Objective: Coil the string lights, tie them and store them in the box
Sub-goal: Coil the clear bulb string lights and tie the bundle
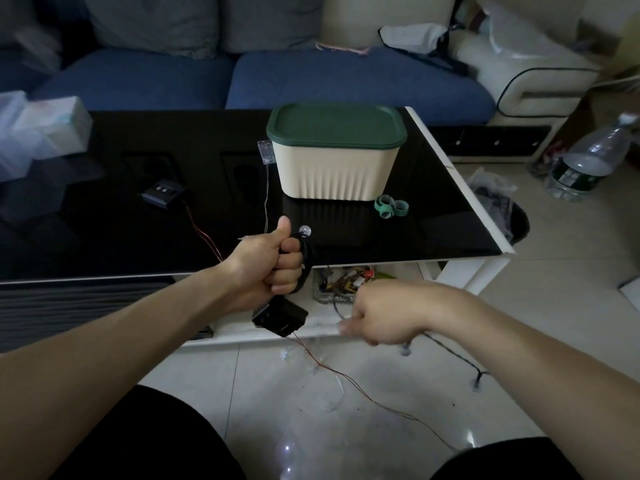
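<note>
Two bare hands are working at the near edge of a black glass table (450,202). Left hand (266,271) is fisting around a black coil of string lights (305,258), thumb sticking up, loops wrapping over the curled fingers, one clear bulb (305,231) poking out at the top of the coil. Black battery pack (280,317) is hanging just below that fist, thin red wire (346,375) trailing from it down across the tiled floor. Right hand (377,320) is sitting lower and to the right, blurred, fingers curling in and seeming to be pinching the black cord (450,351), which is running off to the right along the floor with small bulbs on it. Cream ribbed box (336,171) with green lid (334,124) on is standing on the table beyond the hands, lid closed. Green ties (391,206) are lying just beside the box's front right corner. Small clear case (265,152) is leaning at the box's left side, thin wire dropping from it. Dark switch box (162,194) is lying further left on the table.
</note>
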Motion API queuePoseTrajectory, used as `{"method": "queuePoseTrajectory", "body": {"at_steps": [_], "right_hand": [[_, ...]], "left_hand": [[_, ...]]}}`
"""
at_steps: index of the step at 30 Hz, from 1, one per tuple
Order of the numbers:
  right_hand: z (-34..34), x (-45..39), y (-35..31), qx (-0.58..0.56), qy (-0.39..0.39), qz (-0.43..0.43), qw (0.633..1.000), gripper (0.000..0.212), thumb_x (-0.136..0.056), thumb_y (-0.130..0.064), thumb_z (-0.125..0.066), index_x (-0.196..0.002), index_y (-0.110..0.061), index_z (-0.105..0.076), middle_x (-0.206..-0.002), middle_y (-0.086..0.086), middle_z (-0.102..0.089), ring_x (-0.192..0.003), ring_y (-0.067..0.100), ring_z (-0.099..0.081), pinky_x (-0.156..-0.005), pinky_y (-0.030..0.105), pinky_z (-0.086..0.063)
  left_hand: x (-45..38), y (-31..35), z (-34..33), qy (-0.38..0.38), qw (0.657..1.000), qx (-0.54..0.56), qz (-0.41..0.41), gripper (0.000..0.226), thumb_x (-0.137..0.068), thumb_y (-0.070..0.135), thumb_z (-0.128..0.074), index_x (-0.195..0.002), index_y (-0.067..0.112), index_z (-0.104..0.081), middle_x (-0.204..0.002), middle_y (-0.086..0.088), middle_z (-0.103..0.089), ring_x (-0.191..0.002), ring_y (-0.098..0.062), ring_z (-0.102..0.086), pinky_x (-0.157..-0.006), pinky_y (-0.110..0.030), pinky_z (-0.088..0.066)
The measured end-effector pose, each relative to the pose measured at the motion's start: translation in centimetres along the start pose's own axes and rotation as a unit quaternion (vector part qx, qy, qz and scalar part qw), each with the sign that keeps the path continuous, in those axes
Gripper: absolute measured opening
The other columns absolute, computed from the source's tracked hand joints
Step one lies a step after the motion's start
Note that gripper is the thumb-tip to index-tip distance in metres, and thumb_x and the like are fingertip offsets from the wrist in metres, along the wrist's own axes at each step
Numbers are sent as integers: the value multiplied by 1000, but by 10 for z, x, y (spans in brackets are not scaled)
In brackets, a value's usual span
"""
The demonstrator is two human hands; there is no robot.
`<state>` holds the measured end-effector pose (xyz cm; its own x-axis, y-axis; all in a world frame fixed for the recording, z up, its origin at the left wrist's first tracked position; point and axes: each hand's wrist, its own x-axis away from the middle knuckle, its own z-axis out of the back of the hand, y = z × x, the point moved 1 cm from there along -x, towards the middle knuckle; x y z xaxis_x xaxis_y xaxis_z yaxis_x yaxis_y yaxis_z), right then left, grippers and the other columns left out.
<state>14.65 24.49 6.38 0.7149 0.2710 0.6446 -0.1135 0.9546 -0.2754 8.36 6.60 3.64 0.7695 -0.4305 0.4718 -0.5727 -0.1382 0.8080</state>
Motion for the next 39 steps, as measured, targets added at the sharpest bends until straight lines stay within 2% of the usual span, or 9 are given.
{"method": "queuePoseTrajectory", "body": {"at_steps": [5, 9, 14, 16, 20, 26, 30, 34, 39], "right_hand": [[-9, 6, -30, -3, 17, 97, 995, 44, -106, -42, -39, -84, -12, -63, -67, 2, -55, -59, 17, -54, -57, 30, -42], [-5, 7, -35, -27, 73, 142, 987, 34, -107, -22, -37, -108, -5, -67, -105, 7, -60, -98, 20, -50, -72, 25, -33], [-2, 0, -19, -53, 206, 137, 968, 30, -101, -23, -47, -81, -14, -68, -81, 5, -67, -71, 18, -60, -67, 35, -50], [0, 0, -13, -58, 239, 144, 959, 37, -98, -24, -55, -62, -19, -64, -61, -2, -63, -56, 9, -57, -53, 18, -40], [4, -1, -5, -82, 293, 130, 944, 43, -86, -31, -72, -45, -28, -56, -41, -14, -52, -50, 2, -55, -47, 16, -35], [13, -6, 13, -144, 258, 137, 946, 30, -71, -46, -87, -66, -21, -71, -53, -19, -60, -52, -1, -55, -48, 13, -38], [14, -9, 22, -194, 248, 153, 937, 29, -70, -47, -87, -75, -24, -71, -68, -4, -68, -56, 4, -58, -53, 21, -49], [16, -18, 33, -209, 271, 146, 928, 21, -81, -39, -80, -85, -27, -64, -81, -5, -68, -72, 10, -64, -72, 33, -57], [12, -26, 41, -216, 264, 116, 933, 23, -87, -45, -73, -86, -24, -63, -79, 1, -69, -66, 12, -62, -66, 37, -55]], "left_hand": [[-1, -7, -9, -10, 1000, -28, 6, 41, -106, 40, -30, -73, 18, -40, -55, 2, -39, -43, -14, -39, -48, -27, -37], [3, -14, -19, -27, 998, -58, 11, 39, -107, 27, -32, -75, 12, -50, -65, -7, -62, -57, -17, -60, -51, -22, -49], [5, -26, -25, -97, 981, -166, 23, 29, -102, 18, -41, -94, -2, -60, -83, -21, -58, -78, -32, -58, -70, -33, -53], [8, -26, -29, -128, 971, -201, 26, 30, -102, 13, -37, -89, 2, -61, -70, -13, -64, -64, -25, -59, -62, -30, -51], [10, -26, -31, -149, 954, -261, 21, 39, -104, 19, -34, -78, 7, -61, -60, -9, -61, -46, -18, -41, -52, -29, -35], [4, -25, -19, -197, 942, -264, 63, 28, -99, 28, -44, -79, 10, -53, -59, -5, -38, -43, -15, -28, -46, -27, -20], [6, -21, -11, -237, 937, -238, 93, 30, -92, 30, -46, -83, 6, -61, -54, -3, -36, -39, -13, -31, -45, -26, -22], [6, -15, -6, -192, 957, -185, 117, 33, -94, 32, -41, -68, 14, -48, -48, 0, -33, -35, -12, -30, -41, -24, -24], [8, -10, -5, -151, 968, -171, 100, 33, -92, 33, -41, -63, 18, -38, -50, -6, -40, -40, -21, -39, -48, -29, -35]]}}
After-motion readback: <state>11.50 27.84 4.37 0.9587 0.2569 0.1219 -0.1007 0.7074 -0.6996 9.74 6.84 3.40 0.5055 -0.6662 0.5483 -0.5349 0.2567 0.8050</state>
